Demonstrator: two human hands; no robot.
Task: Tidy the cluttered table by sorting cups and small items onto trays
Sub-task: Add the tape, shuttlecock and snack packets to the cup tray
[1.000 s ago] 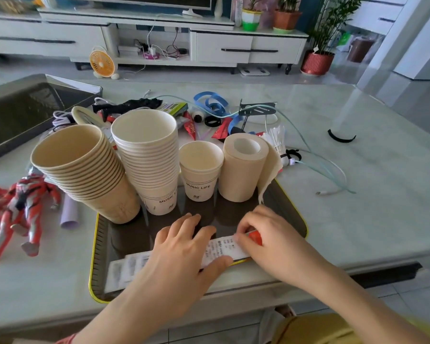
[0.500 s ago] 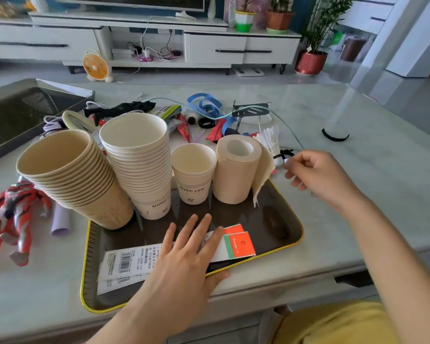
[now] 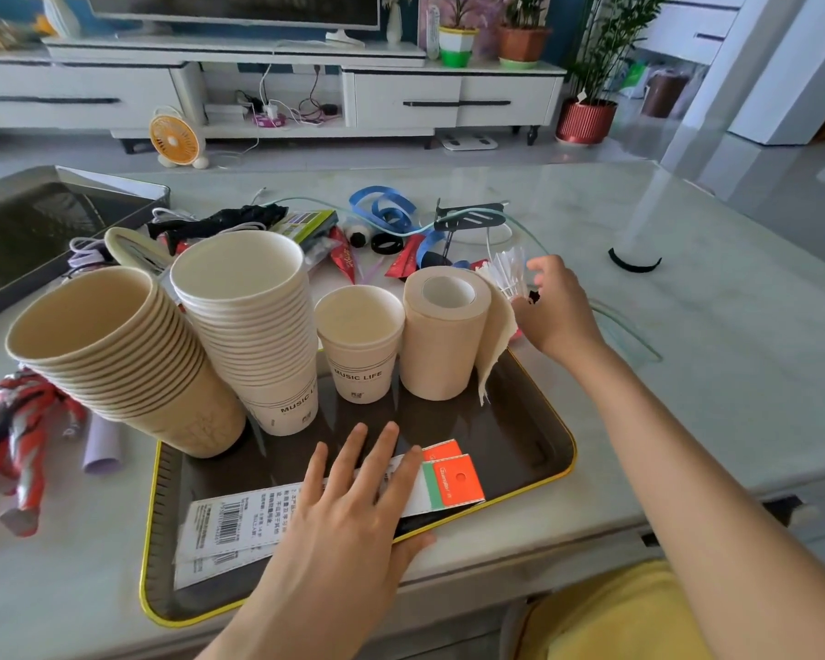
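Paper pinned under the flat left hand [image 3: 348,512], fingers spread over barcoded label strips [image 3: 229,521] at the near edge of the yellow-rimmed tray [image 3: 570,450], probably against sliding. Out past the tray's far right corner, the right hand [image 3: 563,316], fingers curved about the white shuttlecock [image 3: 508,271]; cannot tell whether gripped yet. Packed along the tray's far side, tissue roll [image 3: 441,345] and paper cups [image 3: 360,345].

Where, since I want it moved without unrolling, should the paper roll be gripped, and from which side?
Probably from above: the paper roll stands upright on the tray, hollow core up, so thumb in the core, fingers on the near wall. A cup crowds its left; its loose sheet hangs on the right.
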